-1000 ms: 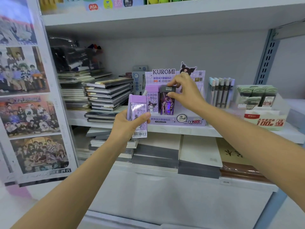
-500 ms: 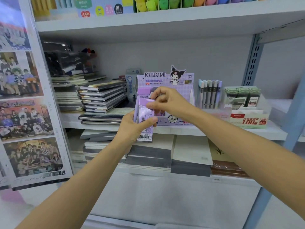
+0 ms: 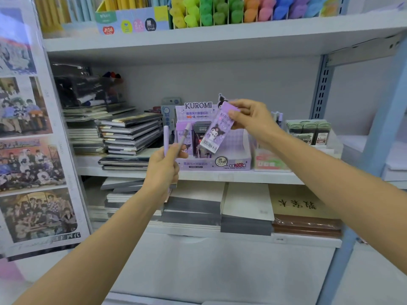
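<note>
- The right hand [image 3: 253, 119] is pinching the top end of a lilac lead case [image 3: 217, 130] between thumb and curled fingers. It is holding the case tilted just in front of the Kuromi display box [image 3: 233, 165], over the box's middle.
- The left hand [image 3: 163, 170] is gripping two more slim cases [image 3: 166, 139] by their lower ends, fingers wrapped round them, just in front of the box's left corner. They are standing roughly upright, edge-on to the camera.
- A few shelved cases [image 3: 199, 135] are already standing in the left part of the box, while its right part is showing bare checked lining.
- The filling is looking partly done: the tilted case is not yet seated in the box, and the pair in the left hand is waiting after it.
- Stacked notebooks [image 3: 132, 135] are lying left of the box, and green packs [image 3: 308, 128] are sitting to its right.
</note>
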Demonstrator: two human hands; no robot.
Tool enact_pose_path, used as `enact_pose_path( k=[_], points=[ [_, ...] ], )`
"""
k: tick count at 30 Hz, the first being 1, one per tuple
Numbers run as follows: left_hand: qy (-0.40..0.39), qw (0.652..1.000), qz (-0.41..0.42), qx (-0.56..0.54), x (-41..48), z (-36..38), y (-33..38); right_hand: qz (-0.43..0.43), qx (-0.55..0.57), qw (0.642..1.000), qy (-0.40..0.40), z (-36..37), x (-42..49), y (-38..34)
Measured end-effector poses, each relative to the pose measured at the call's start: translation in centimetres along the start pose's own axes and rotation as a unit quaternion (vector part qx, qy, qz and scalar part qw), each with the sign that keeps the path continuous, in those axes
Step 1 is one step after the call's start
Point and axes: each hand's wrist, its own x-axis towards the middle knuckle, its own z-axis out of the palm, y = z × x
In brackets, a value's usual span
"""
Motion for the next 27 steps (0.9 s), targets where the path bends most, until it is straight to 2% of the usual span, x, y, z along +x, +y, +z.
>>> enact_pose_path(
  k=[3, 9, 18, 23, 27],
  points=[
    [0.039, 0.999, 0.015, -0.016, 0.3, -1.1, 0.1, -0.028, -0.017, 0.999, 0.016, 0.3, 1.0, -0.3],
    [0.061, 0.998, 0.029, -0.016, 0.3, -4.0, 0.0, -0.065, -0.101, 0.993, -0.020, 5.2, 2.1, 0.4],
    [0.054, 0.998, 0.016, -0.014, 0.1, -7.3, -0.5, -0.128, -0.303, 0.942, -0.058, 8.0, 3.6, 1.4],
    [0.044, 0.999, 0.011, -0.021, 0.4, -7.3, -0.9, -0.145, -0.299, 0.942, -0.045, 8.5, 3.8, 1.5],
    [0.038, 0.999, 0.012, -0.026, 0.4, -7.5, -1.0, -0.157, -0.287, 0.945, -0.004, 8.3, 4.1, 1.1]
  ],
)
